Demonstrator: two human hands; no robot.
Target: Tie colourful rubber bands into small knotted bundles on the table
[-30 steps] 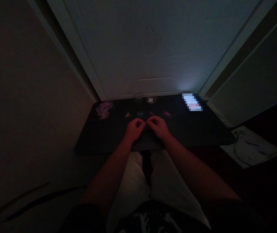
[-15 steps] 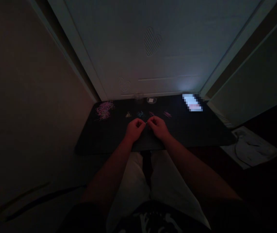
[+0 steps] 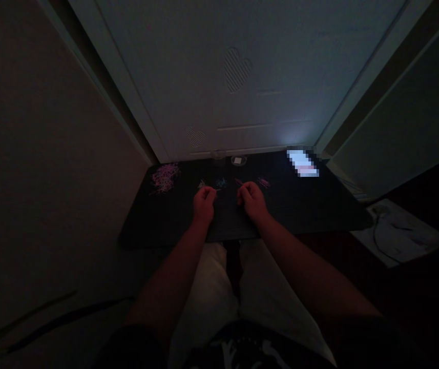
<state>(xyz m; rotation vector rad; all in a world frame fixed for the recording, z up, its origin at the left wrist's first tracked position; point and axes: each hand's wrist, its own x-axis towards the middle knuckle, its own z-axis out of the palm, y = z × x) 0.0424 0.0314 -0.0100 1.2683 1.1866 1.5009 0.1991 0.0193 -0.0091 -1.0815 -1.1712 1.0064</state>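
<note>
My left hand [image 3: 204, 201] is closed in a pinch, and a short thin pale piece [image 3: 218, 190] pokes out to the right of its fingertips. My right hand [image 3: 253, 199] also has its fingers pressed together; whether anything is in them is too dark to tell. Just beyond the hands lie small piles of thin coloured pieces: a yellowish pile [image 3: 202, 183], a blue pile [image 3: 221, 182], a purplish pile [image 3: 238, 182] partly behind my right hand, and a pink pile [image 3: 264, 182]. A larger mixed heap [image 3: 165, 178] of such pieces lies at the left.
The dark table [image 3: 173, 215] stands against a white door panel [image 3: 188, 66]. At its back are a clear round container [image 3: 238, 161] with a white square and a fainter clear container [image 3: 218, 154]. A lit, blurred-out screen [image 3: 302, 163] glows at the right.
My hands have moved apart from their meeting point, the left one to the left and the right one slightly to the right. The pale piece stays with my left hand.
</note>
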